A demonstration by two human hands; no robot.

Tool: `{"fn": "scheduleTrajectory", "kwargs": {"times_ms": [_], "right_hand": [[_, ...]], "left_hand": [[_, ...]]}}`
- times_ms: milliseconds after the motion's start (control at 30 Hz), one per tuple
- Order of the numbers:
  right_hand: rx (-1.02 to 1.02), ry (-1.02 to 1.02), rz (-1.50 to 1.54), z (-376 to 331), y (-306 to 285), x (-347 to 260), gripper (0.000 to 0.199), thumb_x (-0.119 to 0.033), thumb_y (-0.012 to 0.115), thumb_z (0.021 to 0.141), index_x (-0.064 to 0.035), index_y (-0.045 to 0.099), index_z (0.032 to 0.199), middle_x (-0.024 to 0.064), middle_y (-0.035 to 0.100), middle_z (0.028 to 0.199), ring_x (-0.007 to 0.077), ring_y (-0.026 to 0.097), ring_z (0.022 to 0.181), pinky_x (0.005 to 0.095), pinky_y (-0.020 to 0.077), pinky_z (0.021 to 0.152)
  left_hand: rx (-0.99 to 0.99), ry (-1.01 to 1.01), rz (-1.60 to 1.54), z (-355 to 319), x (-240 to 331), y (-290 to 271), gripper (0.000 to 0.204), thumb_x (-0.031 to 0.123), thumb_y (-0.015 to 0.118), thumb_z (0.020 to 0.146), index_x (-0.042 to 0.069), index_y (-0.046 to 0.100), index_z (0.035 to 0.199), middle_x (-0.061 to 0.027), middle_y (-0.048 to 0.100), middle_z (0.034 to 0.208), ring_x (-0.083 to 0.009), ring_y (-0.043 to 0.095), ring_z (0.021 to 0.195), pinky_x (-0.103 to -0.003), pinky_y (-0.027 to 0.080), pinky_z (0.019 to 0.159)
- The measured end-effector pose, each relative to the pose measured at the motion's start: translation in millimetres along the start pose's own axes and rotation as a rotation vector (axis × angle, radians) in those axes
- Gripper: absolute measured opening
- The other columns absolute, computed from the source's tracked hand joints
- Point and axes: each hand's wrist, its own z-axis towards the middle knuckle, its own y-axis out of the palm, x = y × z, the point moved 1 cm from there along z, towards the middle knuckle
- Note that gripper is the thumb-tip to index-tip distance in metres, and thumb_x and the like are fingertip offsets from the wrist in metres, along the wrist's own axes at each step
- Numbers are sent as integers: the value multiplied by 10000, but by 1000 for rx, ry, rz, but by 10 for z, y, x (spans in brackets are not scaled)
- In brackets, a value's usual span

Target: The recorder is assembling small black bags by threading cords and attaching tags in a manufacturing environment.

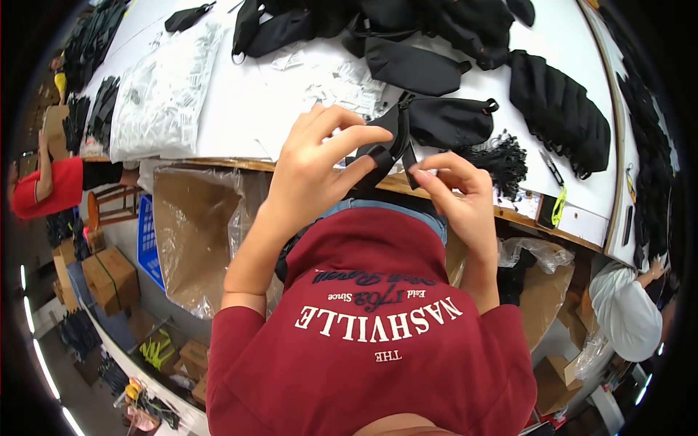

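Note:
Over the table's near edge, my left hand (320,152) is closed, its thumb and fingers gripping a black zippered pouch (399,129) with a black strap loop beside the thumb. My right hand (459,190) pinches a narrow black strap (411,161) just right of that pouch. Another black pouch (451,120) lies right behind my hands, and a larger one (414,67) rests farther back. Small white tags (349,86) are scattered beyond my left hand. A bunch of black cords (503,160) lies to the right of my right hand.
A clear bag of white tags (169,94) stands on the white table (247,102). Stacked black pouches (560,105) and a cutter (552,168) are at the right. Plastic-lined cartons (193,232) flank me below the edge. Other people, one in red (54,189), one in grey (625,312), are nearby.

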Motion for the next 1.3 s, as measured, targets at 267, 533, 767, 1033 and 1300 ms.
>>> {"fn": "scheduleTrajectory", "kwargs": {"times_ms": [267,533,767,1033,1300], "right_hand": [[-115,-260,-374,182,353,-120,93,-130,680,807,-97,677,894,40,507,531,113,431,426,269,330,423],[-38,-608,-667,191,414,-149,71,-134,687,780,-103,680,843,34,547,581,162,531,517,280,387,462],[-237,-69,513,193,236,-93,119,-56,603,879,-10,565,982,1,546,717,48,485,630,193,389,576],[-264,-158,686,153,199,-136,97,-112,539,926,-32,544,981,67,602,780,73,506,651,185,374,566],[-227,-231,646,95,288,-108,153,-151,492,970,-39,434,1056,20,539,650,52,420,513,193,283,476]], "left_hand": [[239,-502,-122,-527,50,28,150,36,756,661,67,701,797,5,488,640,-105,429,578,-254,332,506],[331,-496,-312,-519,51,94,183,2,742,691,46,713,866,-16,538,740,-81,485,642,-220,381,563],[527,-513,-818,-485,53,-16,58,-21,606,852,-30,598,908,-94,606,922,-125,569,764,-228,452,707],[288,-597,-915,-242,351,-88,58,16,629,850,6,613,904,39,558,684,12,414,570,-142,290,529],[108,-584,-788,-247,385,-21,42,11,651,821,25,633,855,111,391,560,25,253,500,-181,161,461]]}}
